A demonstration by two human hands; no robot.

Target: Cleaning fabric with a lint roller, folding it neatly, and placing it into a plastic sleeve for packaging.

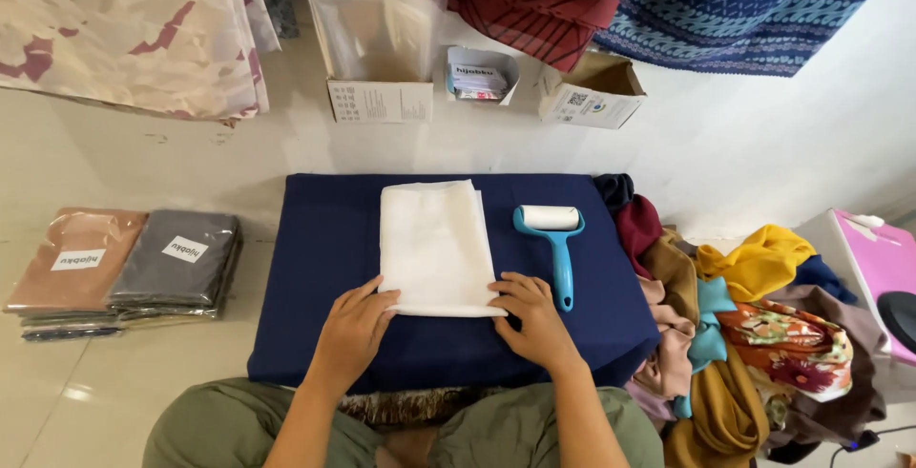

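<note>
A folded white cloth (435, 239) lies lengthwise on a dark blue padded board (324, 277). My left hand (351, 330) rests on the board with its fingertips at the cloth's near left corner. At the near right corner, my right hand (534, 317) pinches the folded edge. A blue-handled lint roller (556, 239) with a white roll lies on the board just right of the cloth, beside my right hand.
A heap of coloured scarves (735, 334) lies to the right. Two stacks of bagged cloths (124, 268) sit on the floor at left. Cardboard boxes (382, 96) line the wall beneath hanging fabrics. A pink box (878, 268) stands far right.
</note>
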